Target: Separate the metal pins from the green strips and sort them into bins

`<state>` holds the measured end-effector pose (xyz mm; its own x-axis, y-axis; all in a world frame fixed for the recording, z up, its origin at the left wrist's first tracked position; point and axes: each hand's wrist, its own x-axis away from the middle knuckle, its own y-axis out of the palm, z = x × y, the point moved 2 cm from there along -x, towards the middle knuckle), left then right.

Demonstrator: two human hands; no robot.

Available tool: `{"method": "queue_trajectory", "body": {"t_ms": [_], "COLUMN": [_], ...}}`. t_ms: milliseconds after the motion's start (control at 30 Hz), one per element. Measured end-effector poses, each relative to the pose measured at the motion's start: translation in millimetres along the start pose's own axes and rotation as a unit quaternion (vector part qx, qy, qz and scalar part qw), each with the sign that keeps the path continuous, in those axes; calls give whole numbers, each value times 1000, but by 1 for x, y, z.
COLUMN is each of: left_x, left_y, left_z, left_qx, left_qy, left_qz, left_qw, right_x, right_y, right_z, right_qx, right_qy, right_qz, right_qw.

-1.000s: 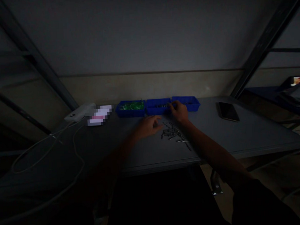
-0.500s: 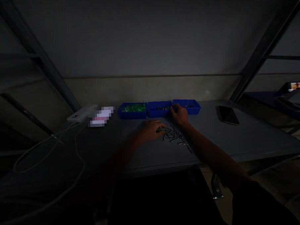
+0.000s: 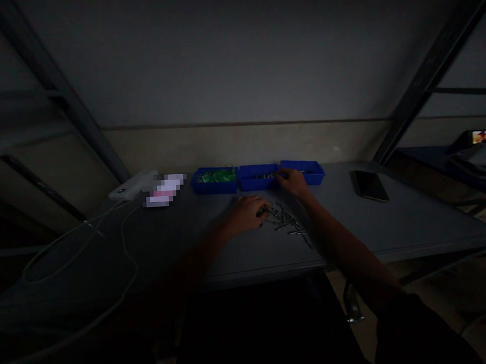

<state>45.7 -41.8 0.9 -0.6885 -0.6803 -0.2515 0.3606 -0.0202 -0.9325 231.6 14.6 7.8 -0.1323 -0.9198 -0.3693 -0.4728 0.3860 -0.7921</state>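
Observation:
The scene is very dark. A loose pile of small metal pins or screws (image 3: 285, 220) lies on the grey table (image 3: 390, 224). My left hand (image 3: 246, 213) rests at the pile's left edge, fingers curled onto the pieces. My right hand (image 3: 293, 181) reaches to the row of three blue trays, fingertips at the rim between the middle tray (image 3: 257, 177) and the right tray (image 3: 309, 171). The left tray (image 3: 214, 179) holds green pieces. What each hand grips is too dim to make out.
A dark phone (image 3: 370, 186) lies flat at the right of the table. A white device (image 3: 130, 186) with a looping cable (image 3: 80, 248) sits at the left, beside a blurred-out card (image 3: 163, 190). Metal frame posts rise on both sides.
My left hand has slid right and down onto the pile's left edge and curled its fingers. My right hand stays at the trays, shifted slightly toward the rim.

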Motion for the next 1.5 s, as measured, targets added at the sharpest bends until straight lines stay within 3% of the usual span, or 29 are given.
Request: {"method": "queue_trajectory", "body": {"t_ms": [267,400,467,667,767,833,1000,1067,1267,1500], "left_x": [-3,-6,-9,-13,-13,-13,-13,-11,-9,-10], "left_y": [-4,-3,-2,0,1,3,-1,-4,-8,-12], "left_z": [-8,-14,-19,-32,-33,-35,-37,-36,-33,-38], "left_qx": [91,225,330,587,633,613,394,313,258,269], "left_qy": [-31,-67,-113,-209,-207,-205,-122,-84,-57,-109], "left_qz": [85,120,130,167,155,153,178,187,196,220], "left_qw": [992,965,928,764,730,747,893,927,944,931], "right_x": [15,20,25,45,47,46,43,43,44,45], "right_y": [-2,-3,-8,-12,-5,0,2,2,2,-1], "right_z": [-4,-13,-21,-53,-57,-55,-50,-51,-52,-52], "right_qx": [12,5,-18,-110,-96,-86,-77,-82,-133,-163], "right_qy": [-32,-59,-95,-259,-274,-272,-259,-263,-248,-234], "right_qz": [-31,-24,-29,-77,-57,-49,-52,-64,-105,-72], "right_qw": [999,998,995,956,955,957,961,959,954,956]}}
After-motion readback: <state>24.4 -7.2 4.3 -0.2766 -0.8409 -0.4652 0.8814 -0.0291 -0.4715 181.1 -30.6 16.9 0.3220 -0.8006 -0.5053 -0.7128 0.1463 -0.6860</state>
